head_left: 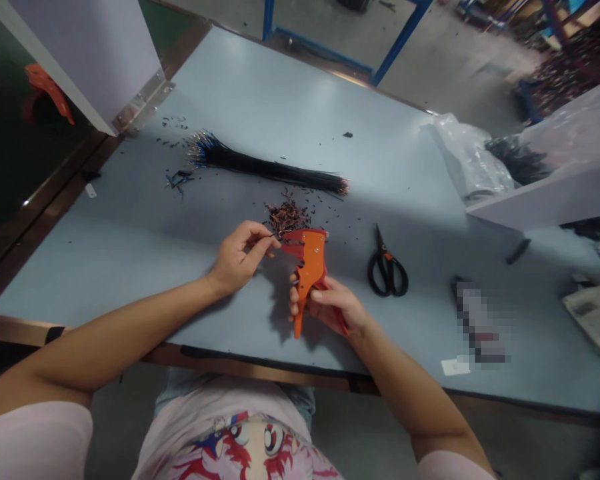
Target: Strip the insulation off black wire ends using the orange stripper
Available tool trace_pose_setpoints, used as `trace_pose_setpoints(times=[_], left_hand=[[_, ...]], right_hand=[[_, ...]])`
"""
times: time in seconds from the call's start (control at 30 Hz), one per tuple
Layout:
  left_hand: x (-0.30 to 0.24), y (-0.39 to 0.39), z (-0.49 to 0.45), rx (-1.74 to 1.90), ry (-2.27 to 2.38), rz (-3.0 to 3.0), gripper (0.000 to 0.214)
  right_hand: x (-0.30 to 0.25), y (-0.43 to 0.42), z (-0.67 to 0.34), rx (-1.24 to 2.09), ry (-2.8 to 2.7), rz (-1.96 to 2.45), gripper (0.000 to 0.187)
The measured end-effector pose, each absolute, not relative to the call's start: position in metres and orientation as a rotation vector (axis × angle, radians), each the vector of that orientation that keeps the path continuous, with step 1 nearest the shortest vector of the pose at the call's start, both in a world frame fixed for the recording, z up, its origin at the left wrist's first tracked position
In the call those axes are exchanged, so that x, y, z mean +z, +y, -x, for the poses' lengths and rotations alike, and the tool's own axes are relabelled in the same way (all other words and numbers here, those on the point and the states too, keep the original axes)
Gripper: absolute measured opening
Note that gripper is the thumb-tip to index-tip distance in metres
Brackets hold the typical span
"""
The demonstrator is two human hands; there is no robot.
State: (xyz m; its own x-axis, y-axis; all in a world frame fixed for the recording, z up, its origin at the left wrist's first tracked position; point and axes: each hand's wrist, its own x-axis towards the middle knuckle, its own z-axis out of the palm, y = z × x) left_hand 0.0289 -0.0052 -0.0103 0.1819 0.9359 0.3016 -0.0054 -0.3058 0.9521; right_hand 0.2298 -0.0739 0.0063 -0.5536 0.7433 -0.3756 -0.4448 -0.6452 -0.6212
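My right hand (pixel 333 303) is wrapped round the handles of an orange and red wire stripper (pixel 313 257), whose jaws point left. Between thumb and fingers, my left hand (pixel 243 257) pinches a thin dark wire (pixel 274 235) right at the stripper's jaws. Whether the wire's end sits inside the jaws is too small to tell. Just beyond the tool lies a heap of short stripped wire bits (pixel 287 215). Farther back, a long bundle of black wires (pixel 270 167) rests across the table, with metal-tipped ends at left and coppery ends at right.
Black-handled scissors (pixel 387 270) lie right of my right hand, blades pointing away. Beyond them are a blurred-out object (pixel 480 323) and a white paper slip (pixel 455 367). Clear plastic bags (pixel 473 157) stand behind a panel at right. Blue-black scraps (pixel 179 179) lie by the bundle's left end.
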Motion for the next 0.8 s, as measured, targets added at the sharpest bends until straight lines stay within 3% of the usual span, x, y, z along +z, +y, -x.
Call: trace_pose_setpoints(times=[0.8], left_hand=[[-0.007, -0.0057, -0.025, 1.16, 0.91, -1.935, 0.007]], right_hand=[[0.0104, -0.0772, -0.2282, 2.17, -0.819, 0.774, 0.033]])
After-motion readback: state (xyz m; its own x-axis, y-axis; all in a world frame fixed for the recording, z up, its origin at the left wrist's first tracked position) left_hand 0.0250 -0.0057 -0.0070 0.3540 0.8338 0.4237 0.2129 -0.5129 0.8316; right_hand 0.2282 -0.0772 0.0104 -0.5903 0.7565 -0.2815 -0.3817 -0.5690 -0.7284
